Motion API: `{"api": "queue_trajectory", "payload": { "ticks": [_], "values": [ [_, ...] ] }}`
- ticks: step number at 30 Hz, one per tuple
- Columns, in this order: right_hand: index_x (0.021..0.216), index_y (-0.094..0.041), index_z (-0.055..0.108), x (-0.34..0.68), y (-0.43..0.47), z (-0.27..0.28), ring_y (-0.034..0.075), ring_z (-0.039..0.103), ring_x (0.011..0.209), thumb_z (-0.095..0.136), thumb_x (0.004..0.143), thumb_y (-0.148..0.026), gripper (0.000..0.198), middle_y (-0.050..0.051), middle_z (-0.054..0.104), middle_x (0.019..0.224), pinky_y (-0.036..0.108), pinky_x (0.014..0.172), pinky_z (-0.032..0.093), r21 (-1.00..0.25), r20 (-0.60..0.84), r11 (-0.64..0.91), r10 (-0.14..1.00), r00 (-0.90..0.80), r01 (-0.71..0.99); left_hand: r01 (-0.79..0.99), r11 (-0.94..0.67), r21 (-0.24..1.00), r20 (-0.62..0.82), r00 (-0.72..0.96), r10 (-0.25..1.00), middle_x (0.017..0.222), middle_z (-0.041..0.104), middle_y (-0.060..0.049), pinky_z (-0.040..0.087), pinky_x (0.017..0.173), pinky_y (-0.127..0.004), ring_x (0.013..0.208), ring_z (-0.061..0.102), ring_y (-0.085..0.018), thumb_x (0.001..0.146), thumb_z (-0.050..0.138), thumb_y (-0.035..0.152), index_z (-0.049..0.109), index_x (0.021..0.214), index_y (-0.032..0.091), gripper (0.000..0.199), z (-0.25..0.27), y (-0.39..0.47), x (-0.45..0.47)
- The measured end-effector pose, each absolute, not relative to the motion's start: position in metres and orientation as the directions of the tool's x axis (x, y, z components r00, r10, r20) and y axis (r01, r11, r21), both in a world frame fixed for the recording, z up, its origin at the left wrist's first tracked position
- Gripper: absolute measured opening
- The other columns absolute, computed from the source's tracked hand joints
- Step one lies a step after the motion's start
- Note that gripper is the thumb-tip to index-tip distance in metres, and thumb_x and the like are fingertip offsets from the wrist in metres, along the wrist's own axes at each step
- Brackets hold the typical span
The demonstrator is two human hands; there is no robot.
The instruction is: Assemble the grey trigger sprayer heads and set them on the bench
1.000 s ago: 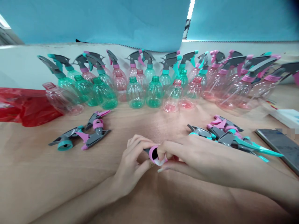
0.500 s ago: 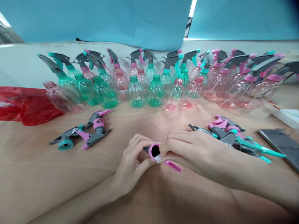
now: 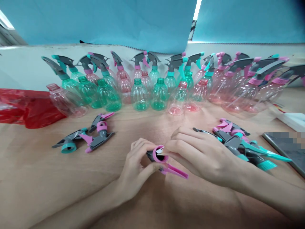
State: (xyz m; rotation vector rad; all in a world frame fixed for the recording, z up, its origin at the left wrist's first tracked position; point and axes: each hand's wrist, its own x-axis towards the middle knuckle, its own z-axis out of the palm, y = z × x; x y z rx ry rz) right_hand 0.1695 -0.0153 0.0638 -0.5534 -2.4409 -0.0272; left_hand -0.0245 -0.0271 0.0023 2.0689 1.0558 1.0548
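My left hand (image 3: 139, 160) is closed around a grey and pink trigger spray head (image 3: 164, 159), with its pink collar facing up and its pink trigger pointing to the lower right. At the collar's mouth, my right hand (image 3: 193, 149) pinches a small white piece (image 3: 160, 150), whose kind I cannot make out; part of it lies inside the collar. Left of my hands, loose spray heads (image 3: 97, 135) in pink, grey and teal lie on the table. A second pile of spray heads (image 3: 234, 140) sits beyond my right wrist, partly covered by it.
Clear green and pink bottles (image 3: 140, 97) line the back of the wooden table (image 3: 35, 178), several topped with spray heads. A red plastic bag (image 3: 35, 109) is at the far left. A dark phone-like slab (image 3: 283, 149) lies at the right edge.
The white piece has gone from the collar's lower edge up into its mouth, moved by my right hand. The spray head's collar has turned slightly. My left hand keeps its hold.
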Motion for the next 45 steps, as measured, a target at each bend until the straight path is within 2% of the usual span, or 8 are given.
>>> {"api": "queue_trajectory", "payload": {
  "ticks": [4, 7, 12, 17, 24, 29, 35, 45],
  "values": [
    [0.084, -0.006, 0.064, 0.170, -0.017, 0.059, 0.016, 0.050, 0.067, 0.047, 0.087, -0.008, 0.018, 0.008, 0.060, 0.071, 0.028, 0.057, 0.039, -0.126, 0.593, 0.913, 0.382, -0.709, 0.387, 0.381, -0.492, 0.783, 0.370, 0.350, 0.861, 0.084, 0.058, -0.002, 0.037, 0.077, -0.034, 0.083, 0.052, -0.020, 0.083, 0.059, 0.041, 0.059, 0.085, 0.020, 0.021, 0.003, -0.027, -0.024],
    [0.081, -0.009, 0.065, 0.169, -0.018, 0.059, 0.015, 0.050, 0.068, 0.051, 0.088, -0.013, 0.016, 0.007, 0.060, 0.071, 0.027, 0.059, 0.040, -0.236, 0.566, 0.892, 0.448, -0.692, 0.385, 0.382, -0.496, 0.780, 0.381, 0.340, 0.860, 0.084, 0.057, -0.002, 0.037, 0.076, -0.033, 0.082, 0.052, -0.019, 0.084, 0.058, 0.042, 0.058, 0.086, 0.020, 0.022, 0.002, -0.027, -0.025],
    [0.087, -0.018, 0.067, 0.173, -0.019, 0.068, 0.011, 0.054, 0.078, 0.054, 0.089, -0.023, 0.015, 0.002, 0.062, 0.084, 0.023, 0.067, 0.042, -0.494, 0.351, 0.766, 0.609, -0.711, 0.412, 0.390, -0.516, 0.763, 0.399, 0.343, 0.850, 0.081, 0.057, -0.002, 0.036, 0.074, -0.034, 0.079, 0.052, -0.019, 0.083, 0.054, 0.051, 0.057, 0.083, 0.019, 0.032, 0.002, -0.027, -0.025],
    [0.088, -0.019, 0.067, 0.179, -0.018, 0.081, 0.009, 0.056, 0.076, 0.052, 0.090, -0.025, 0.016, 0.001, 0.063, 0.085, 0.022, 0.066, 0.041, -0.557, 0.227, 0.715, 0.620, -0.751, 0.422, 0.405, -0.510, 0.759, 0.391, 0.342, 0.854, 0.082, 0.058, -0.002, 0.037, 0.075, -0.034, 0.080, 0.052, -0.019, 0.082, 0.059, 0.046, 0.059, 0.083, 0.019, 0.027, 0.004, -0.028, -0.024],
    [0.087, -0.019, 0.064, 0.178, -0.015, 0.078, 0.010, 0.057, 0.065, 0.055, 0.086, -0.024, 0.010, -0.002, 0.066, 0.077, 0.023, 0.060, 0.040, -0.555, 0.278, 0.677, 0.699, -0.659, 0.484, 0.381, -0.553, 0.741, 0.432, 0.360, 0.827, 0.082, 0.059, -0.003, 0.037, 0.075, -0.035, 0.079, 0.053, -0.020, 0.084, 0.058, 0.043, 0.060, 0.084, 0.020, 0.024, 0.003, -0.027, -0.025],
    [0.088, -0.018, 0.065, 0.180, -0.011, 0.072, 0.009, 0.057, 0.072, 0.055, 0.087, -0.019, 0.011, -0.001, 0.066, 0.081, 0.022, 0.063, 0.040, -0.484, 0.338, 0.749, 0.636, -0.694, 0.452, 0.404, -0.561, 0.723, 0.439, 0.359, 0.824, 0.082, 0.059, -0.002, 0.037, 0.076, -0.034, 0.080, 0.052, -0.019, 0.083, 0.059, 0.042, 0.060, 0.086, 0.019, 0.023, 0.003, -0.028, -0.025],
    [0.081, -0.017, 0.066, 0.182, -0.011, 0.073, 0.012, 0.055, 0.077, 0.046, 0.092, -0.028, 0.026, 0.004, 0.063, 0.087, 0.025, 0.062, 0.040, -0.433, 0.293, 0.782, 0.592, -0.751, 0.448, 0.403, -0.576, 0.712, 0.438, 0.385, 0.812, 0.084, 0.058, -0.002, 0.036, 0.077, -0.034, 0.082, 0.052, -0.019, 0.084, 0.059, 0.039, 0.058, 0.090, 0.020, 0.020, 0.004, -0.028, -0.025],
    [0.082, -0.017, 0.065, 0.184, -0.013, 0.073, 0.012, 0.051, 0.074, 0.047, 0.091, -0.016, 0.020, 0.003, 0.060, 0.084, 0.025, 0.061, 0.039, -0.315, 0.281, 0.842, 0.524, -0.804, 0.439, 0.399, -0.600, 0.694, 0.450, 0.410, 0.793, 0.083, 0.058, -0.003, 0.036, 0.077, -0.035, 0.081, 0.052, -0.020, 0.086, 0.057, 0.039, 0.057, 0.091, 0.020, 0.019, 0.002, -0.028, -0.027]
  ]
}}
